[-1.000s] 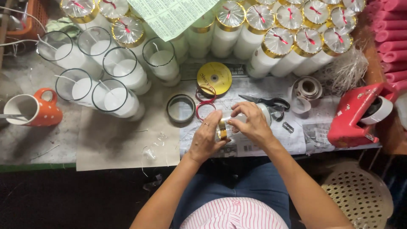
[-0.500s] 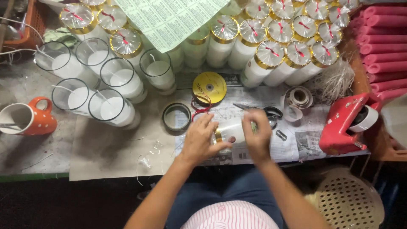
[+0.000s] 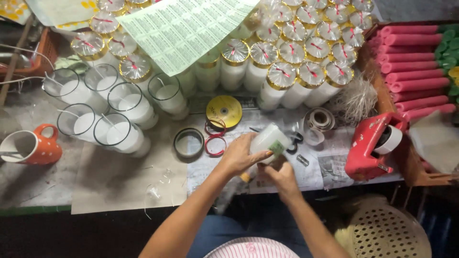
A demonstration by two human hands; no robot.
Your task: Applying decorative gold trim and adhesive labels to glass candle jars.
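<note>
Gripping a white candle jar (image 3: 269,139), seemingly tilted, with both hands.

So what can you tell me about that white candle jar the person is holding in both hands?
The candle jar is a tall clear cylinder filled with white wax, much like the ones standing in rows behind it. It is tilted, its far end pointing up and to the right, above the newspaper-covered table. The left hand wraps its lower half, and the right hand touches it from below, beside a small green label on its side. A gold-coloured bit shows at its lower end, mostly hidden by the hands.
</note>
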